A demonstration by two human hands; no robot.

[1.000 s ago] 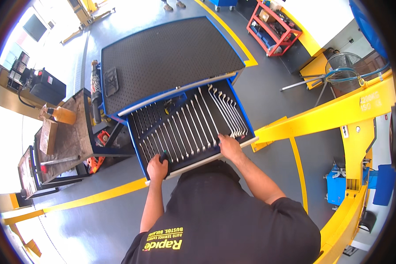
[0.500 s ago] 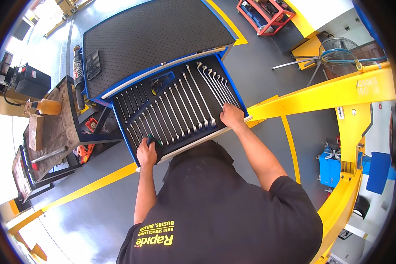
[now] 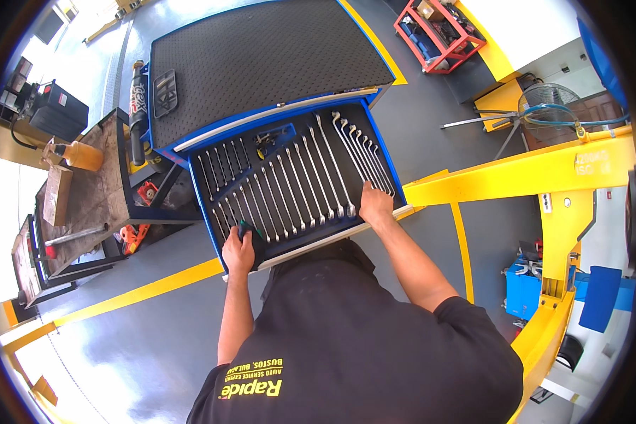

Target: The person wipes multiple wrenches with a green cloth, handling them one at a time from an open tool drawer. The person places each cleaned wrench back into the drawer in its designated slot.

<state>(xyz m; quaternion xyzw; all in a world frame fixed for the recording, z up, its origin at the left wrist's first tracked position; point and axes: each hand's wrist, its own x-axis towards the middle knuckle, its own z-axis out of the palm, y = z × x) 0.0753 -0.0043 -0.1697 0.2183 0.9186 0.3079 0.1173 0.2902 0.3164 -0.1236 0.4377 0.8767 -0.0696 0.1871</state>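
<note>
A blue tool drawer (image 3: 206, 225) stands pulled out in front of me, lined in black and filled with rows of combination wrenches (image 3: 303, 185). At its right end lie several ring wrenches (image 3: 361, 157) with bent heads, graded by size. My right hand (image 3: 377, 205) is closed over the lower ends of these, fingertips against the nearest; whether it grips one is hidden. By the drawer's near left corner, my left hand (image 3: 239, 252) is closed around a dark object with green parts (image 3: 244, 229), its kind unclear. A small blue tray (image 3: 274, 139) with little parts sits at the drawer's back.
Above the drawer is the cabinet's black textured top (image 3: 261, 60), with a black parts tray (image 3: 165, 93) on it. A worn workbench (image 3: 92, 187) stands left, carrying an orange bottle (image 3: 82, 155). The yellow lift arm (image 3: 502, 169) runs close on the right, near a fan (image 3: 548, 102).
The whole view has shifted, so the drawer appears slightly lower and farther right. Both hands keep nearly the same places at the drawer, and the wrenches lie as before.
</note>
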